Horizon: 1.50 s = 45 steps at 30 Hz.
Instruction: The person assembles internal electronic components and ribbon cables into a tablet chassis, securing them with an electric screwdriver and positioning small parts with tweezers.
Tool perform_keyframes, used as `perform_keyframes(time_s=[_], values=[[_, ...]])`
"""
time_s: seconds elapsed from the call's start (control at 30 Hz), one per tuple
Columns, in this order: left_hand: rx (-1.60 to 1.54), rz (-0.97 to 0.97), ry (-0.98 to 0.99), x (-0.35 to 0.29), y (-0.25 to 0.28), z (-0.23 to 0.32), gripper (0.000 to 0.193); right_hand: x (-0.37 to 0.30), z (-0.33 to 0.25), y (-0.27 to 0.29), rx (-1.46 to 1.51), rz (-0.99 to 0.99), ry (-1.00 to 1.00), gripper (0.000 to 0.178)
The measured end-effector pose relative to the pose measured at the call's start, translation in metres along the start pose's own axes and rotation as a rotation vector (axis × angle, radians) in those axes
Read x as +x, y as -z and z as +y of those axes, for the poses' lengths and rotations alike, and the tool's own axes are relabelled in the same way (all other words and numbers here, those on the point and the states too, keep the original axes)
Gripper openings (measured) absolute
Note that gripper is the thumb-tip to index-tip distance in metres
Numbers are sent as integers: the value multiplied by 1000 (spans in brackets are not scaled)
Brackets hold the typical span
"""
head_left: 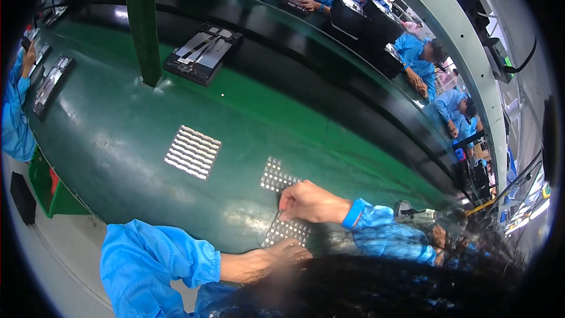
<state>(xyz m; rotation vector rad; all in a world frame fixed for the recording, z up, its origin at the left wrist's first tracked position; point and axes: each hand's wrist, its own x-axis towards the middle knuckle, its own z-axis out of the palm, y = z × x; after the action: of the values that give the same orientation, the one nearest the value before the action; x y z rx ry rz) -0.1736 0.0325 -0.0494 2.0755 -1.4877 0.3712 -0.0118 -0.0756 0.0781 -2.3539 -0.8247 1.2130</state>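
A dark sheet with rows of small pale pieces (pixel 286 231) is at the front edge of the green bench. My left hand (pixel 272 257) is closed at its near edge, with the fingers curled and partly hidden. Above the far edge of that sheet, my right hand (pixel 310 201) is pinched, thumb against fingers; what is between the fingertips is too small to make out. Just beyond my right hand lies a second sheet of small pale pieces (pixel 274 175). Farther left, a sheet with white and tan strips (pixel 193 152) lies flat on the bench.
A green post (pixel 141 29) rises from the bench beside an opened flat device (pixel 203 53). Another device (pixel 53 84) lies far left, near a person in blue (pixel 17 112). A black conveyor belt (pixel 306 62) runs behind; several people work beyond it. A green bin (pixel 52 191) stands lower left.
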Motion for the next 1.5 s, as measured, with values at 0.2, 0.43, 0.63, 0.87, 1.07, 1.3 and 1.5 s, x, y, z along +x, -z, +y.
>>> perform_keyframes(time_s=[0.2, 0.43, 0.63, 0.87, 1.07, 1.3, 1.5], values=[[-3, 52, -9, -6, -13, -2, 40, -6, -2, -9, -89, 97, 11, 28], [72, 41, -22, -14, -37, -3, 37, -9, -7, -20, -123, 156, 5, 27], [26, 76, -32, -10, -35, -2, 32, -6, -5, -18, -180, 136, -32, 27], [51, -16, 5, 2, 4, 4, 32, -8, -5, -23, -175, 198, 50, 21], [43, -64, 11, 2, 8, 6, 35, -10, 5, -19, -12, 212, 58, 25], [20, -175, 31, 9, 26, 3, 38, -19, 18, -22, 132, 288, 66, 22], [-10, -128, 56, 7, 20, 3, 37, -43, 42, -24, 61, 522, 69, 20]])
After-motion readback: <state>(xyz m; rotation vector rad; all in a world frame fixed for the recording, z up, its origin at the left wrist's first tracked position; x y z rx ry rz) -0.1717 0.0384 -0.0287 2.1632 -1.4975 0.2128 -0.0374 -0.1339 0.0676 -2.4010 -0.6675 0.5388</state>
